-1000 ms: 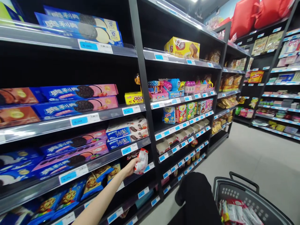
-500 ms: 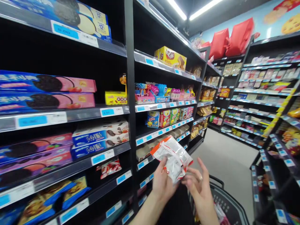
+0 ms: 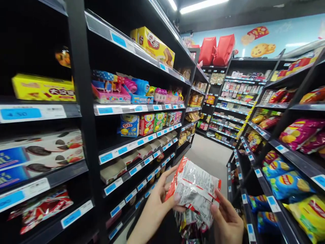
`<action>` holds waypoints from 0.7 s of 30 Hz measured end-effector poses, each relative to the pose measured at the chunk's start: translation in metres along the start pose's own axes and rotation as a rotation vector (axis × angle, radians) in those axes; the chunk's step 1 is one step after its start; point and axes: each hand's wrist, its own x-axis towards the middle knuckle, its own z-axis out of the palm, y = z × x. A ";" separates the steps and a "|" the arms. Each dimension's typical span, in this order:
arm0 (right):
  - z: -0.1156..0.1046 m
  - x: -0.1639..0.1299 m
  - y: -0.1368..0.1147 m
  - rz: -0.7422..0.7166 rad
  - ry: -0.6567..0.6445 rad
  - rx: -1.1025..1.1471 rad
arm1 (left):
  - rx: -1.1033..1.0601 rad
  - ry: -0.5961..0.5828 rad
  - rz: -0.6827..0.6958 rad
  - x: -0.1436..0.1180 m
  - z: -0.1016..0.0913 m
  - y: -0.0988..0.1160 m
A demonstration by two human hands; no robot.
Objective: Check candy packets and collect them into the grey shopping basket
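A silver-and-red foil snack bag [image 3: 196, 181], its printed back facing me, is held between my two hands at the lower middle. My left hand [image 3: 159, 200] grips its left side, thumb on top and fingers behind. At the right edge, my right hand [image 3: 225, 217] pinches the bag between thumb and fingers. Just under the bag show several shiny packets [image 3: 186, 222], partly hidden by it; what holds them cannot be made out.
Shelves on the left carry yellow boxes [image 3: 45, 88], small candy boxes [image 3: 146, 124] and cookie boxes [image 3: 43, 154]. Blue chip bags [image 3: 291, 183] and a yellow chip bag [image 3: 308, 215] lie on the right-hand racks. Grey floor [image 3: 203, 149] runs between them.
My right hand, half open beside the bag before, has closed on its right edge. The bag has turned and flattened toward me. My view has swung right, bringing in the right-hand racks.
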 end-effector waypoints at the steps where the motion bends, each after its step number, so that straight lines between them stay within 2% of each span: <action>1: -0.001 0.000 -0.004 -0.069 0.009 -0.070 | 0.056 0.011 -0.018 -0.001 -0.002 0.004; 5: -0.001 -0.003 -0.022 -0.413 -0.059 -0.330 | 0.283 0.048 0.029 -0.001 -0.010 0.005; 7: 0.000 -0.005 -0.030 -0.499 -0.102 -0.371 | 0.389 0.014 0.071 0.001 -0.014 0.002; 9: 0.000 -0.006 -0.035 -0.505 -0.132 -0.376 | 0.444 0.002 0.119 0.003 -0.014 0.000; 13: -0.003 -0.008 -0.037 -0.406 -0.131 -0.397 | 0.538 0.065 0.186 0.006 -0.007 0.001; 17: -0.004 -0.012 -0.035 -0.349 -0.062 -0.482 | 0.616 0.093 0.177 0.003 0.002 0.002; 21: 0.002 -0.015 -0.038 -0.336 -0.024 -0.468 | 0.585 0.115 0.120 0.000 0.005 0.004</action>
